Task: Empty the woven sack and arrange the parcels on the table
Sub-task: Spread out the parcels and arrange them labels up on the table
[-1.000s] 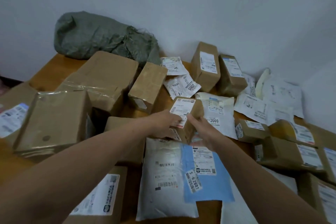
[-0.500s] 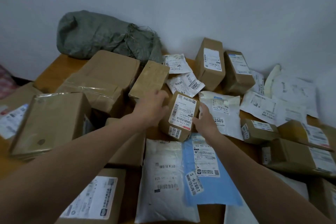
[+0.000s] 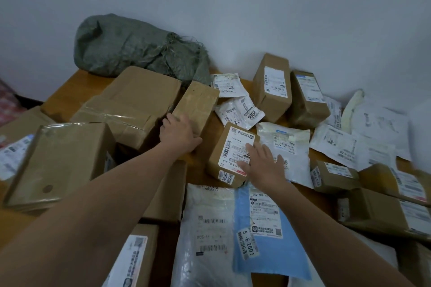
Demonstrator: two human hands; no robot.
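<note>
The grey-green woven sack [image 3: 130, 49] lies slumped against the wall at the table's back left. Parcels cover the wooden table [image 3: 70, 91]. My left hand [image 3: 179, 134] reaches to the near end of a plain brown box [image 3: 197, 102] that leans on a large taped carton [image 3: 130, 102]; its fingers curl round the box's near left corner. My right hand [image 3: 261, 163] lies flat, fingers spread, on the right side of a small labelled box [image 3: 229, 147] resting on the table, partly over a white mailer bag [image 3: 289, 144].
Two upright brown boxes [image 3: 272, 86] stand at the back by the wall. White mailers [image 3: 349, 142] and small boxes [image 3: 333, 176] fill the right side. A white bag [image 3: 207, 235] and a blue bag [image 3: 268, 240] lie near me. Cartons [image 3: 58, 161] crowd the left.
The small labelled box was held up in both hands and now lies on the table. My left hand left it and moved up-left to the plain brown box. My right hand flattened on it.
</note>
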